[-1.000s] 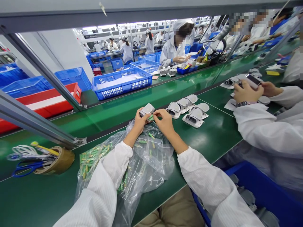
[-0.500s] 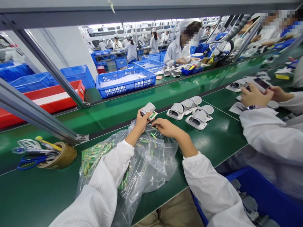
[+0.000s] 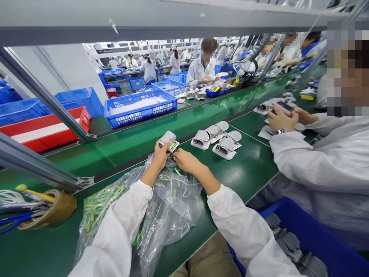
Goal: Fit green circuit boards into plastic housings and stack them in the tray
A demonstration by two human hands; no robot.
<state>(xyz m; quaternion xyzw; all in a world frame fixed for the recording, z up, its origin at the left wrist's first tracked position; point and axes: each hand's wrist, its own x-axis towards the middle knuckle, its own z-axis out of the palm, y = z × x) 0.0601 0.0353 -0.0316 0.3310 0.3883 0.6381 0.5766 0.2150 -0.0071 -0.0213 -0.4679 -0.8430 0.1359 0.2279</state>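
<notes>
My left hand [image 3: 160, 154] holds up a white wrist blood pressure monitor [image 3: 167, 137] with a grey curled cuff. Green batteries show in the end of its casing nearest my right hand. My right hand [image 3: 184, 161] is closed just below that end, fingers pressed together; what they hold, if anything, is hidden. Under both hands lies a clear plastic bag [image 3: 184, 200] with loose green batteries [image 3: 176, 171] in it. More green batteries [image 3: 106, 200] fill its left part. Several similar monitors [image 3: 226, 145] rest on the green table to the right.
A cardboard-ring holder [image 3: 62, 209] with scissors and pens stands at left. A blue bin [image 3: 319, 238] of grey-cuffed units sits at lower right. Beyond the belt are a blue basket [image 3: 141, 109] and a red tray [image 3: 43, 132]. A co-worker's hands [image 3: 284, 117] hold another monitor at right.
My right hand has moved in closer to the monitor in my left hand, its fingers now at the casing's lower end. The whole view has shifted toward the right.
</notes>
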